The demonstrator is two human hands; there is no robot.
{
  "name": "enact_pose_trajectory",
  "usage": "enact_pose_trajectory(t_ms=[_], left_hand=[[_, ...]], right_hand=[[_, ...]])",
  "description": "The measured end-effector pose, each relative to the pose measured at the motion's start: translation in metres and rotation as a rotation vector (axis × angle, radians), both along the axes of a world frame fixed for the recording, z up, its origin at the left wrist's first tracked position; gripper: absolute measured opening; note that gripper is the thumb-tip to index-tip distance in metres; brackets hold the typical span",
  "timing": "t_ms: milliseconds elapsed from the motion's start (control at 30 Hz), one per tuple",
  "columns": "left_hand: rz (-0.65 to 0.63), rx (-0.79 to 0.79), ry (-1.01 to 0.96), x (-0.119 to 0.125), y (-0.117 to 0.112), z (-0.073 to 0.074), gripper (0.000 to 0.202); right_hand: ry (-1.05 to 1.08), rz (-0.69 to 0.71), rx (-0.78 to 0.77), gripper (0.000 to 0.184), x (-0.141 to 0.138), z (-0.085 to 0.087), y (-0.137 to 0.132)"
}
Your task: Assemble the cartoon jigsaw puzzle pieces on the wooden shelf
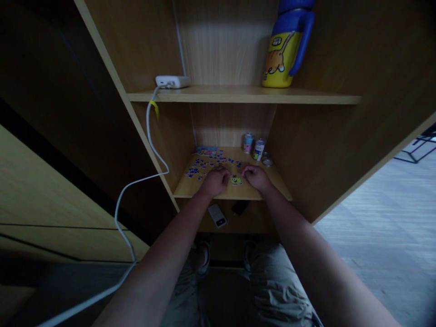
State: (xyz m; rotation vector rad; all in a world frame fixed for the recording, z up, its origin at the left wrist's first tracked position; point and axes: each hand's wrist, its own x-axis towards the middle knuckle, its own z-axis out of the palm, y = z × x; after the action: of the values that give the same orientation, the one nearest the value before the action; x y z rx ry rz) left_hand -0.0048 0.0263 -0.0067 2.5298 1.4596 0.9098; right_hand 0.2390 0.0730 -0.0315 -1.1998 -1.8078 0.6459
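Both my hands rest over a low wooden shelf [185,188]. My left hand [217,180] is curled, its fingertips turned inward beside a small yellow picture patch of joined jigsaw pieces [235,180]. On the other side of that patch, my right hand [256,177] is closed, thumb and finger pinched; whatever may be between them is too small to make out. Loose blue jigsaw pieces [194,170] lie scattered to the left and behind my hands. A colourful picture sheet [206,151] lies at the back left.
Two small printed cans [248,143] stand at the back right, near round metal lids [267,161]. Above, a shelf holds a white adapter [172,81] with a white cable [119,204] and a yellow-blue bottle [284,50]. Below lie a power bank [217,215] and a dark phone-like object [240,207].
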Motion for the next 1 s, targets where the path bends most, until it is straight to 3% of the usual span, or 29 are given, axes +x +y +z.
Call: enact_pose_trajectory(t_ms=[400, 600, 767, 1000], left_hand=[[0.349, -0.025, 0.127, 0.003, -0.003, -0.001, 0.030], [0.661, -0.150, 0.065, 0.011, -0.004, -0.002, 0.067], [0.675, -0.260, 0.040, 0.013, 0.001, -0.003, 0.076], [0.676, -0.241, 0.087, 0.013, -0.003, -0.002, 0.077]], right_hand=[[-0.021, 0.003, -0.025, 0.023, 0.000, 0.003, -0.003], [-0.038, -0.004, -0.002, 0.024, -0.001, 0.002, -0.003], [-0.052, 0.008, -0.008, 0.023, 0.000, 0.001, -0.002], [-0.050, 0.000, -0.006, 0.023, -0.001, -0.001, -0.001]])
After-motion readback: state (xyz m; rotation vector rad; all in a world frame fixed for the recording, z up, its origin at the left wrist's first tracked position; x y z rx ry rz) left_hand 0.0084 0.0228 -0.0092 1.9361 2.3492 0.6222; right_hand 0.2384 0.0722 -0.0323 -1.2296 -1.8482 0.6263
